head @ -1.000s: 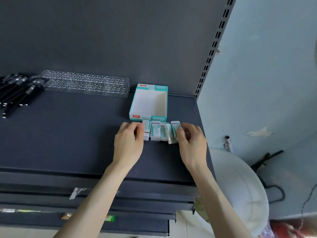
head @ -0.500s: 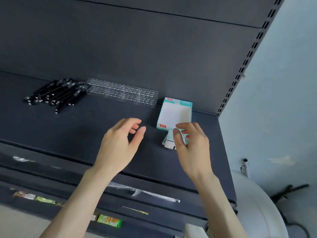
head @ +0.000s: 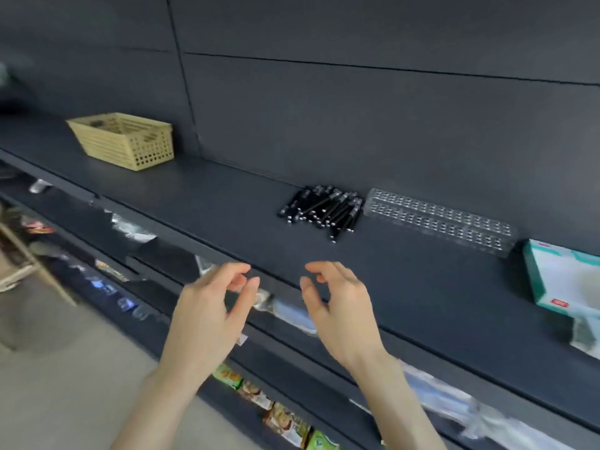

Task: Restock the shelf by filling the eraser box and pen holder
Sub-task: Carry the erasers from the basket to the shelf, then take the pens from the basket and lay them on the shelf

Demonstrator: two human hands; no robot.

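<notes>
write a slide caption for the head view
Empty left hand and right hand hover before the dark shelf, facing loose black pens beside the clear pen holder.

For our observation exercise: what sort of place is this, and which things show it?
Probably a small shop: long dark display shelving, a pile of black pens beside a clear pen holder, and packaged snacks on a lower shelf.
</notes>
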